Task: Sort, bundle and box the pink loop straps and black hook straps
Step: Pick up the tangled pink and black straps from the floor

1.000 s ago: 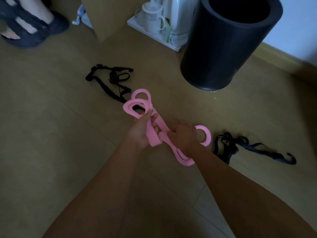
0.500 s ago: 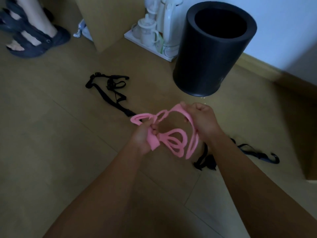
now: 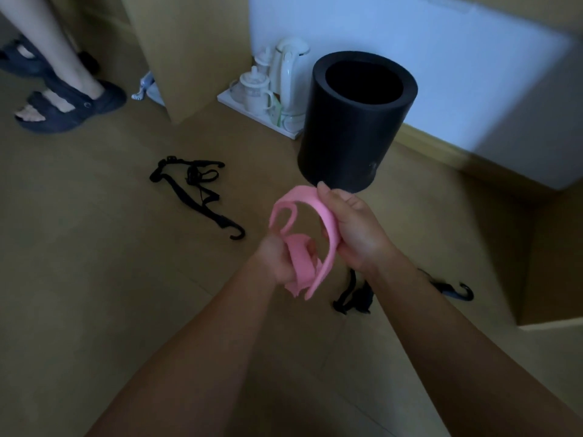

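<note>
Mid-air above the floor, left hand (image 3: 277, 260) grips the gathered folds of the pink loop straps (image 3: 303, 244) as an anchor while right hand (image 3: 353, 228) pinches the outer band, seemingly to bundle it; black hook straps (image 3: 195, 190) lie on the floor.

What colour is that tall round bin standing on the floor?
Black, inside and out. The bin shows in the head view, just beyond the hands.
</note>
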Available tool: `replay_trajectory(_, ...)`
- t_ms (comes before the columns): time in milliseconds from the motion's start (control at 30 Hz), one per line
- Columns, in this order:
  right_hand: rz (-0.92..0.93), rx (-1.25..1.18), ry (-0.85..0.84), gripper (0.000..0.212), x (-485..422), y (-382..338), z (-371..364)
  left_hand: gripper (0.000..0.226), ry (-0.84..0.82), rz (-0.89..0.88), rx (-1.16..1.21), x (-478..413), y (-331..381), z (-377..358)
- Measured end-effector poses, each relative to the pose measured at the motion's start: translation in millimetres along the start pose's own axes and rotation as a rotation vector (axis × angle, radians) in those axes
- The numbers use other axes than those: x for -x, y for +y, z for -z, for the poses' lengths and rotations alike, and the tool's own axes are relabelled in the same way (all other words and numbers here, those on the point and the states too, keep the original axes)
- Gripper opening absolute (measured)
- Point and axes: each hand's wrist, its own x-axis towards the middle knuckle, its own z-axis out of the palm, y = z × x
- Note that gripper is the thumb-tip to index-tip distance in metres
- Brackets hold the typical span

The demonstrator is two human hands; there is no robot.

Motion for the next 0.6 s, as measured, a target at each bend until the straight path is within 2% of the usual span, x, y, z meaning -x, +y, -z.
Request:
replay_trajectory(67,-0.035,0.151,-0.021,0.040,12.3,3.5,3.3,0.053,0.004,-0.107,0.077,1.3,8.8,-3.9)
replay_trajectory(133,-0.062,0.328,-0.022,0.032,24.7,8.7,8.0,0.053,-0.076,-0.192,0.177,6.7,17.9,-9.1)
replay_trajectory(200,-0.102,0.417,-0.043,0.026,35.0,13.9,14.0,0.041,0.001,-0.260,0.235,12.7,28.3,-13.1)
replay_trajectory(333,-0.166,0.481,-0.041,0.026,46.9,22.4,24.3,0.037,0.036,-0.253,0.196,31.1,40.5,-22.4)
replay_trajectory(400,-0.218,0.461,-0.045,0.026,49.8,25.9,27.2,0.047,0.097,-0.264,0.150,37.4,44.3,-31.5)
replay_trajectory(533,-0.297,0.457,-0.032,0.030,47.9,33.0,27.6,0.078,-0.036,-0.227,0.121,40.5,40.9,-36.8)
replay_trajectory(600,-0.255,0.526,0.007,0.031,45.4,35.5,26.9,0.093,-0.092,-0.202,0.097,37.9,38.6,-34.5)
